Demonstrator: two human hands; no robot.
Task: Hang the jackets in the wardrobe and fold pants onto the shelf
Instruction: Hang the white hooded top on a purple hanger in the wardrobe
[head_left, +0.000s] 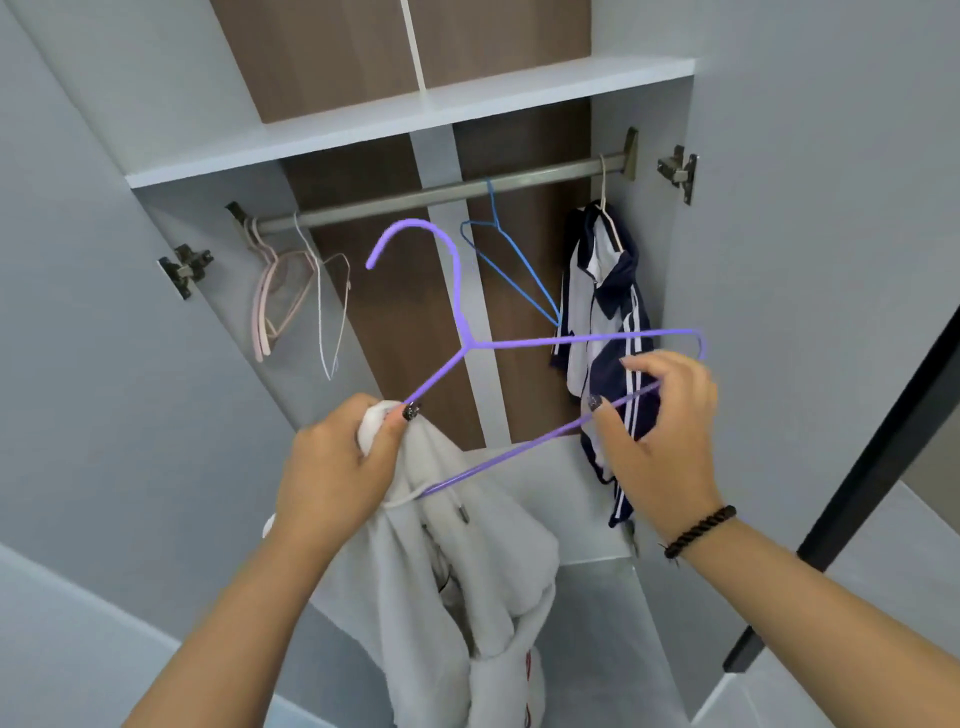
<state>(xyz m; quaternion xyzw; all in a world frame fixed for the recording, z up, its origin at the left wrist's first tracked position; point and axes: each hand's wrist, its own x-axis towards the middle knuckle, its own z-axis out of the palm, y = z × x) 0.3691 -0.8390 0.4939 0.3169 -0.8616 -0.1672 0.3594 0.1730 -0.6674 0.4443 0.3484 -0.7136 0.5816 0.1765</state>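
1. While we face the open wardrobe (363, 93), its brown back panel sits behind a grey rail (441, 192) under a white shelf (415, 117).
2. Our left hand (337, 457) grips a bunch of the white hooded jacket (467, 561) together with one end of the purple hanger (519, 343); the jacket hangs below.
3. Our right hand (660, 415) pinches the hanger's lower bar, fingers curled.
4. On the rail hang pink hangers (270, 296), a blue hanger (509, 260) and, far right, a navy-and-white jacket (608, 332).
5. Open room lies mid-rail, between the doors.
6. Red marks low on the white jacket may be print; we cannot read them.
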